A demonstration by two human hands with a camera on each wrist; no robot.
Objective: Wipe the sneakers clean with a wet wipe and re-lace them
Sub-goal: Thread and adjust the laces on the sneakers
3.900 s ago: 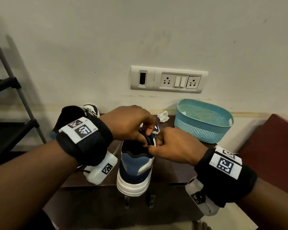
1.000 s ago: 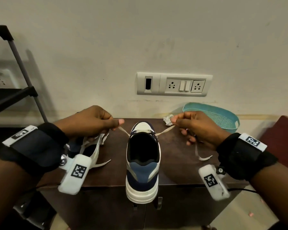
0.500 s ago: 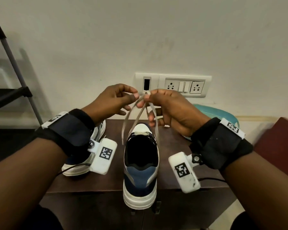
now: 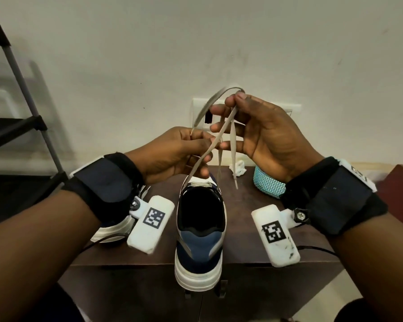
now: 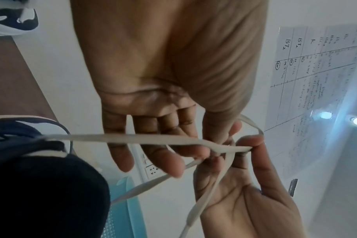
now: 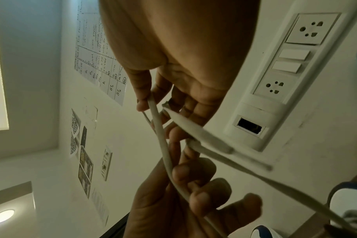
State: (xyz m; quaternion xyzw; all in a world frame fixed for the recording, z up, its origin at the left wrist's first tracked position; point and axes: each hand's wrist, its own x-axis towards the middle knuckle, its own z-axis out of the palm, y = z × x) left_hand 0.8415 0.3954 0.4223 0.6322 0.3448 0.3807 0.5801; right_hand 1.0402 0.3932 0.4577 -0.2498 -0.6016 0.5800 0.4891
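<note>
Switchboard part hidden, 2nd sneaker too

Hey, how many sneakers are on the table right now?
2. One sneaker stands at the table's front edge, heel toward the camera, its lace held up by both hands. The other sneaker sits to its left, mostly hidden behind the left wrist.

Black wristbands, white tagged cams.

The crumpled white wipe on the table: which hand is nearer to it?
Right. The right hand is raised above the wipe, almost over it. The left hand is also raised but off to the wipe's left, beyond the laces both hands hold.
</note>
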